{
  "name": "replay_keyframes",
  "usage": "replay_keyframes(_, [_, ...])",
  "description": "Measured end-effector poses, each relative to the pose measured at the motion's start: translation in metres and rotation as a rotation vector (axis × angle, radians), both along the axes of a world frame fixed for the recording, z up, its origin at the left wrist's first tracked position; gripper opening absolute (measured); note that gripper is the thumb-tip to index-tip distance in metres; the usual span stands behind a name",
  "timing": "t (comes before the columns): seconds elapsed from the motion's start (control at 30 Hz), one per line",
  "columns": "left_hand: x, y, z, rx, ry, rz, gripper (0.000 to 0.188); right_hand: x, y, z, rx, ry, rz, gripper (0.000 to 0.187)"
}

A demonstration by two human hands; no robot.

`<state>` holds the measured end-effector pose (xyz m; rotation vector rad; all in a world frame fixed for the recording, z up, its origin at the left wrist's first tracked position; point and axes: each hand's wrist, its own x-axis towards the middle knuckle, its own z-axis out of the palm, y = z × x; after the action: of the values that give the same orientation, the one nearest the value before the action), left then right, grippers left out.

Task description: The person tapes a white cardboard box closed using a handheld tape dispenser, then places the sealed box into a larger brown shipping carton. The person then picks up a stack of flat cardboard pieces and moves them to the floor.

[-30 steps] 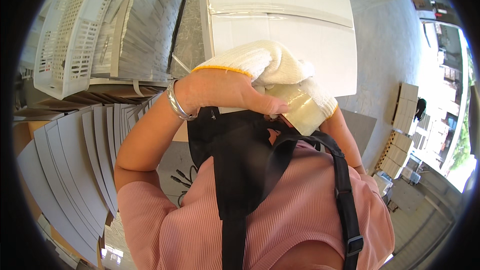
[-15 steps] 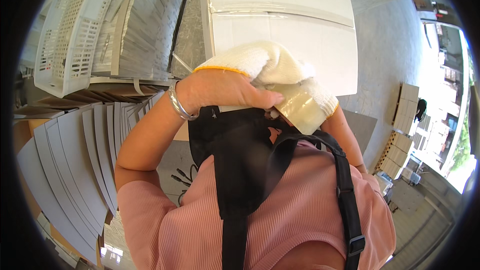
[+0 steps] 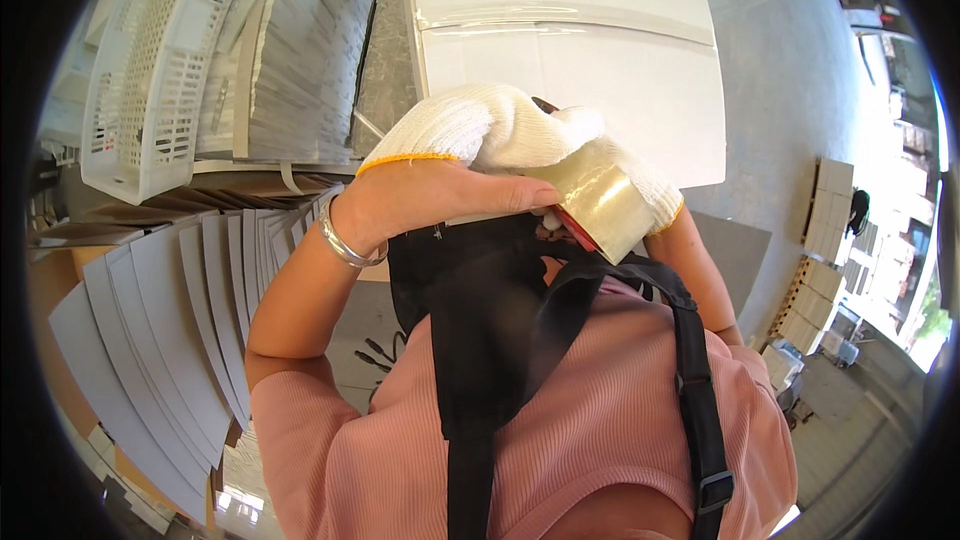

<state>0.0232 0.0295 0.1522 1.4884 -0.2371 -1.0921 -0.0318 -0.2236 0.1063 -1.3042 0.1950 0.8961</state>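
Observation:
A roll of clear yellowish packing tape (image 3: 605, 202) with a red inner edge is held between my two hands in front of my chest. My left hand (image 3: 455, 175) is closed on the roll from the left; its bare thumb presses the tape's edge, and a white knit glove covers the back and fingers. My right hand (image 3: 645, 185), gloved in the same knit, is curled around the roll's far right side, its fingers mostly hidden. A small dark piece shows between the gloves. Just beyond stands a large white carton (image 3: 570, 55) with a taped seam across its top.
On the left are a white plastic basket (image 3: 150, 130), a wrapped stack of sheets (image 3: 305, 60) and a row of upright grey cardboard sheets (image 3: 160, 340). Stacked cartons (image 3: 825, 210) stand off to the right. Black cables (image 3: 378, 352) hang near my left elbow.
My left hand has shifted slightly left, and the roll has turned a little, showing more of its red inner edge. A dark piece now shows between the gloves.

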Motion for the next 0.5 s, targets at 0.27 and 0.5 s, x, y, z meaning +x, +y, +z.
replay_keyframes(0.27, [0.007,-0.003,-0.01,0.017,-0.134,-0.085,0.044,-0.003,-0.002,-0.004,-0.123,0.08,-0.158,0.05])
replay_keyframes(0.5, [0.006,-0.008,-0.005,-0.065,-0.135,-0.038,0.045,-0.006,0.002,0.015,-0.075,0.017,-0.124,0.052])
